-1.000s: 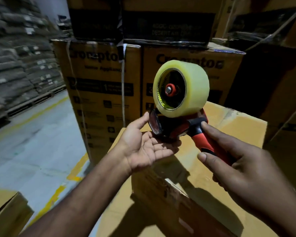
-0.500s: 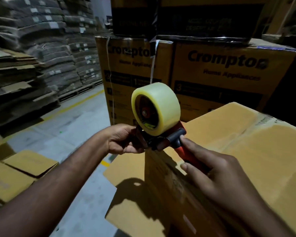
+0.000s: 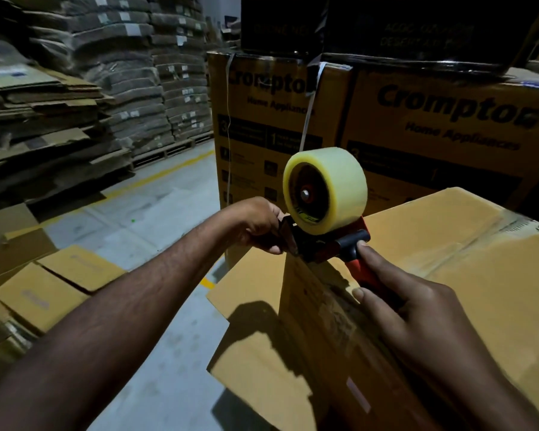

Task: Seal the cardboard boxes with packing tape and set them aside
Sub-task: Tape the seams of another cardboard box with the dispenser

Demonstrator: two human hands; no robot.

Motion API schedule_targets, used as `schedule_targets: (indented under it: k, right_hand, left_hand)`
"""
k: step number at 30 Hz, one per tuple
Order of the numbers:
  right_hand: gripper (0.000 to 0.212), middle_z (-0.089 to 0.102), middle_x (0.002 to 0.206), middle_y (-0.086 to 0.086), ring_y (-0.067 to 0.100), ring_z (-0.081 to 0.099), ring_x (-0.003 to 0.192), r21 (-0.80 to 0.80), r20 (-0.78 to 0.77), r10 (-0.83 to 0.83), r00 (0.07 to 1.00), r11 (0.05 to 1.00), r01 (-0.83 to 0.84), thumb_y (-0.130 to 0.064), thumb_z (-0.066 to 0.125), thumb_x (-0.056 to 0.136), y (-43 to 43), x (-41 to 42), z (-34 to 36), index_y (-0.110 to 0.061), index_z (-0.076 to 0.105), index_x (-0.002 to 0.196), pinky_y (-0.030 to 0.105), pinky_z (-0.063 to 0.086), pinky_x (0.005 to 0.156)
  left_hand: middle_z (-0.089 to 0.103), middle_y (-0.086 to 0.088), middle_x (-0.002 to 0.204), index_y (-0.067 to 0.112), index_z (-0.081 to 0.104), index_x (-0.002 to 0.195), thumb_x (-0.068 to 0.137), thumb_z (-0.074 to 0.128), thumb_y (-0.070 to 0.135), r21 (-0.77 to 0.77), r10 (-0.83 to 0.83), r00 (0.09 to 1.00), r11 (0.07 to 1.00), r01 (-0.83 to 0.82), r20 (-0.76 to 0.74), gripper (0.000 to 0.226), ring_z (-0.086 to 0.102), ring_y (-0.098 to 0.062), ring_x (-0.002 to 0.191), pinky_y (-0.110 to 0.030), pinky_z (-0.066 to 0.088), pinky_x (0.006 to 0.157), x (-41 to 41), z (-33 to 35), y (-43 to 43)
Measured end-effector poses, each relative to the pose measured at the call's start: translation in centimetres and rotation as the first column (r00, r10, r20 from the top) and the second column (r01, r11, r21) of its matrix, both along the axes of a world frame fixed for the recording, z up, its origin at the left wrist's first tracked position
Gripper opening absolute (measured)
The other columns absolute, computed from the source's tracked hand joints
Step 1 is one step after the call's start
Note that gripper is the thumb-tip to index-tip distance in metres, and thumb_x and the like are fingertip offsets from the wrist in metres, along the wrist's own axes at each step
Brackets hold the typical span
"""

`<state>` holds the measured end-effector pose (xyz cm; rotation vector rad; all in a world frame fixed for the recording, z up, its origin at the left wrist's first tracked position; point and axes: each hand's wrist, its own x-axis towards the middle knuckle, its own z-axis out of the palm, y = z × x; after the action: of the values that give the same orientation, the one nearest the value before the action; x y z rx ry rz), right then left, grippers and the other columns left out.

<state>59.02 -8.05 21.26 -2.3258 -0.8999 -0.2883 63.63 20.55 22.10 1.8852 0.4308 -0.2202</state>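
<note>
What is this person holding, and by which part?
A tape dispenser. The right hand grips its red handle; the left hand pinches at its front end, though exactly what it pinches there is hidden.

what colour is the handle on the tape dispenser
The handle is red, black at its top; the head view shows it, gripped by the right hand.

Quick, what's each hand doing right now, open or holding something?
Left hand: closed, fingers curled on the front end of the tape dispenser.
Right hand: closed, gripping its red handle.
</note>
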Motion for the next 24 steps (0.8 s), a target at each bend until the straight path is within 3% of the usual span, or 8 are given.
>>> schedule_targets:
  k: [3,6,9,12,17,21,24]
  right_hand:
    - [0.072,0.073,0.106,-0.004,0.009,0.062,0.083,0.004,0.005,-0.012,1.000,1.000,0.012,-0.028,0.075,0.083,0.3,-0.3,-0.3,-0.042,0.040,0.144,0.024,0.050,0.063]
    - [0.073,0.074,0.103,-0.002,0.011,0.064,0.081,-0.006,0.033,-0.023,0.999,1.000,0.024,-0.026,0.076,0.082,0.4,-0.7,-0.4,-0.041,0.041,0.144,0.027,0.053,0.061]
    - [0.074,0.075,0.098,-0.003,0.012,0.067,0.077,-0.017,0.069,-0.031,0.997,0.999,0.033,-0.025,0.078,0.080,0.5,-1.1,-0.6,-0.037,0.043,0.144,0.030,0.056,0.057]
    - [0.075,0.074,0.106,-0.003,0.016,0.071,0.085,-0.023,0.070,-0.040,0.997,0.999,0.042,-0.024,0.080,0.078,0.3,-1.5,-0.8,-0.034,0.045,0.143,0.028,0.056,0.062]
    - [0.075,0.075,0.103,-0.005,0.015,0.071,0.084,-0.039,0.080,-0.060,0.995,0.997,0.063,-0.025,0.079,0.078,0.5,-2.0,-1.0,-0.037,0.045,0.143,0.030,0.057,0.061]
    - [0.073,0.072,0.110,-0.009,0.015,0.067,0.093,-0.055,-0.007,-0.080,0.997,0.995,0.079,-0.030,0.075,0.082,0.6,-2.2,-0.4,-0.051,0.037,0.140,0.031,0.056,0.071]
    - [0.073,0.071,0.113,-0.010,0.013,0.065,0.098,-0.084,-0.057,-0.068,0.996,0.994,0.063,-0.033,0.073,0.084,0.6,-2.4,0.3,-0.058,0.029,0.137,0.029,0.053,0.075]
  left_hand:
    - [0.075,-0.019,0.080,0.000,0.073,0.088,0.088,0.065,-0.010,0.042,0.012,0.999,0.999,-0.014,0.044,0.012,0.076,-0.026,0.073,-0.041,0.064,0.075,0.1,0.0,0.2]
    - [0.076,-0.017,0.080,0.000,0.073,0.092,0.091,0.065,-0.006,0.128,0.024,0.996,0.991,-0.035,0.089,0.011,0.077,-0.025,0.072,-0.037,0.063,0.065,0.2,0.1,0.0]
    - [0.076,-0.018,0.083,0.001,0.072,0.095,0.094,0.065,0.000,0.195,0.024,0.994,0.980,-0.045,0.108,0.007,0.077,-0.024,0.071,-0.039,0.064,0.066,0.4,0.0,-0.3]
    - [0.076,-0.015,0.081,0.002,0.071,0.096,0.092,0.069,0.003,0.259,0.015,0.995,0.965,-0.040,0.097,0.005,0.076,-0.022,0.069,-0.036,0.064,0.065,0.4,-0.3,-0.7]
    - [0.075,-0.018,0.085,0.003,0.070,0.096,0.093,0.068,0.004,0.206,0.013,0.999,0.978,-0.023,0.048,0.004,0.077,-0.025,0.074,-0.038,0.064,0.069,0.5,-0.5,-0.4]
    - [0.076,-0.018,0.100,0.005,0.072,0.108,0.098,0.057,0.001,0.050,-0.081,0.996,0.995,0.082,-0.028,0.018,0.076,-0.027,0.086,-0.043,0.064,0.079,0.5,-1.3,0.7]
    - [0.070,-0.015,0.112,0.009,0.071,0.114,0.099,0.054,0.003,-0.001,-0.114,0.989,0.993,0.115,-0.098,0.023,0.073,-0.028,0.089,-0.039,0.062,0.071,0.5,-2.9,0.8]
